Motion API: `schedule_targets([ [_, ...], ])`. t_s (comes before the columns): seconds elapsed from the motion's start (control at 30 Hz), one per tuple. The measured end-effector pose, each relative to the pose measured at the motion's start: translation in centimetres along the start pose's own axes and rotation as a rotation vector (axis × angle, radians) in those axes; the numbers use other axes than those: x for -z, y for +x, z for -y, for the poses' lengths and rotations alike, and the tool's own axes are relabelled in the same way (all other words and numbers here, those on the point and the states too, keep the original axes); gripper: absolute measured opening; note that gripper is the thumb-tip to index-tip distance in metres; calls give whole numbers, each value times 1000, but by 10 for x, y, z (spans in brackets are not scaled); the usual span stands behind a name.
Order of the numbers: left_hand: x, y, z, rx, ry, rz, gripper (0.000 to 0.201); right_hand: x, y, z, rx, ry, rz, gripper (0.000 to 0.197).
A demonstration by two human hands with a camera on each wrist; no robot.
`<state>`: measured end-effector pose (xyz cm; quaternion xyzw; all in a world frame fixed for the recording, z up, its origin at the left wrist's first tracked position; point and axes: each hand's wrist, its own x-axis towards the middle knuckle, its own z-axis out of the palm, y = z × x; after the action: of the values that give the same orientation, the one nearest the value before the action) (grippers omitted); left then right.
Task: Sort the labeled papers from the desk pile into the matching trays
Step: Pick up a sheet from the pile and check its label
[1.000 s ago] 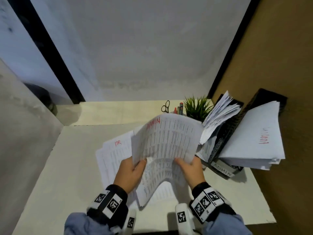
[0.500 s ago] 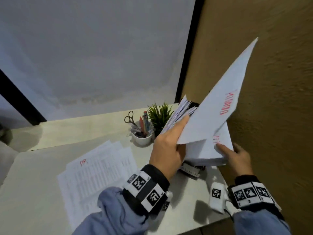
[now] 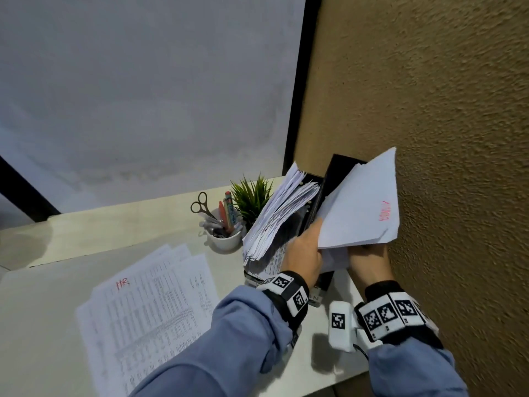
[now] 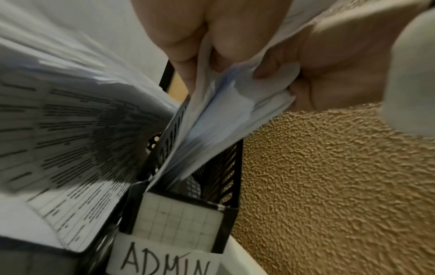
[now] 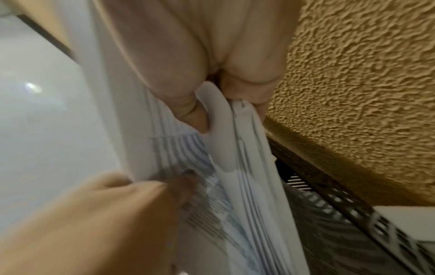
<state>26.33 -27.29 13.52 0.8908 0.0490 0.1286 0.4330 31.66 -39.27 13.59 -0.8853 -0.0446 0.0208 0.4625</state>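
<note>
A white sheet with red "ADMIN" writing [image 3: 363, 213] leans in the black ADMIN tray [image 3: 340, 173] against the brown wall. My left hand [image 3: 307, 247] grips the lower left edge of the ADMIN papers [image 4: 235, 111], and its fingers [image 4: 204, 37] curl round them above the tray's ADMIN label [image 4: 164, 260]. My right hand [image 3: 367, 253] pinches the same papers [image 5: 235, 148] at the lower right, thumb against fingers. The desk pile [image 3: 148, 305], topped by a sheet marked "HR", lies at the left.
A second black tray [image 3: 309, 196] beside the ADMIN tray holds a thick fanned stack of papers [image 3: 280, 216]. Behind it stand a white cup [image 3: 226, 239] with scissors and pens and a small green plant [image 3: 252, 196]. The rough brown wall [image 3: 443, 167] is right beside the trays.
The ADMIN sheet has come down from high against the wall into the tray. My right hand has gone from beneath the stack to pinching its lower edge. The left hand dropped with the sheet.
</note>
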Motion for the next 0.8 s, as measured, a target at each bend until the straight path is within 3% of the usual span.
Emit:
schedule_targets([
  [0.17, -5, 8, 6, -7, -59, 8, 69, 14, -8, 33, 69, 276, -51, 20],
  [0.27, -5, 10, 10, 21, -55, 40, 67, 19, -12, 39, 157, 301, -39, 20],
  [0.4, -9, 18, 25, 209, 133, 331, 48, 13, -12, 37, 152, 154, -115, 10],
  [0.5, -11, 14, 30, 224, 220, 494, 48, 4, -18, 32, 61, -24, -87, 13],
  [0.63, -1, 10, 34, 173, 132, 432, 49, -1, -21, 29, -93, -32, -42, 46],
  [0.7, 14, -2, 39, 146, 25, 358, 48, 1, -20, 33, -93, -12, -94, 59],
  [0.8, 47, -40, 67, 247, -131, 197, 34, 0, -24, 46, -32, 74, -225, 64],
])
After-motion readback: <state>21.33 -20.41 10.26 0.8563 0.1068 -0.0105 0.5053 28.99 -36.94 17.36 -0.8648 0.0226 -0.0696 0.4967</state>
